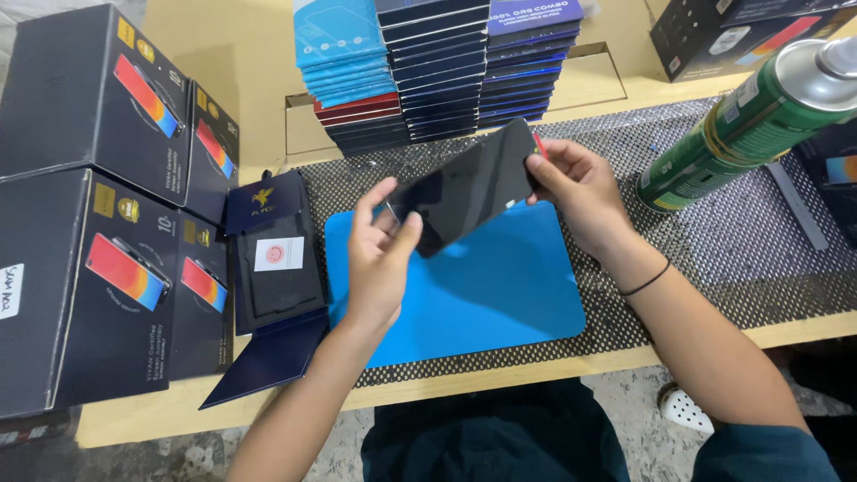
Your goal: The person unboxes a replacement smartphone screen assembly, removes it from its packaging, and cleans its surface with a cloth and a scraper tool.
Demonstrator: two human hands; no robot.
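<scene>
From the head camera, the left hand (379,259) and the right hand (576,192) each pinch one end of a flat, glossy black rectangular screen panel (466,187), holding it tilted in the air above a bright blue rubber mat (482,295) that lies on a black mesh sheet (741,250) on the wooden bench (241,54). Just left of the mat an opened dark blue cardboard box (272,268) lies flat, with stacked dark cartons (89,205) beyond it, piles of thin blue and dark boxes (437,67) behind, and a green metal spray can (750,116) at the right.
</scene>
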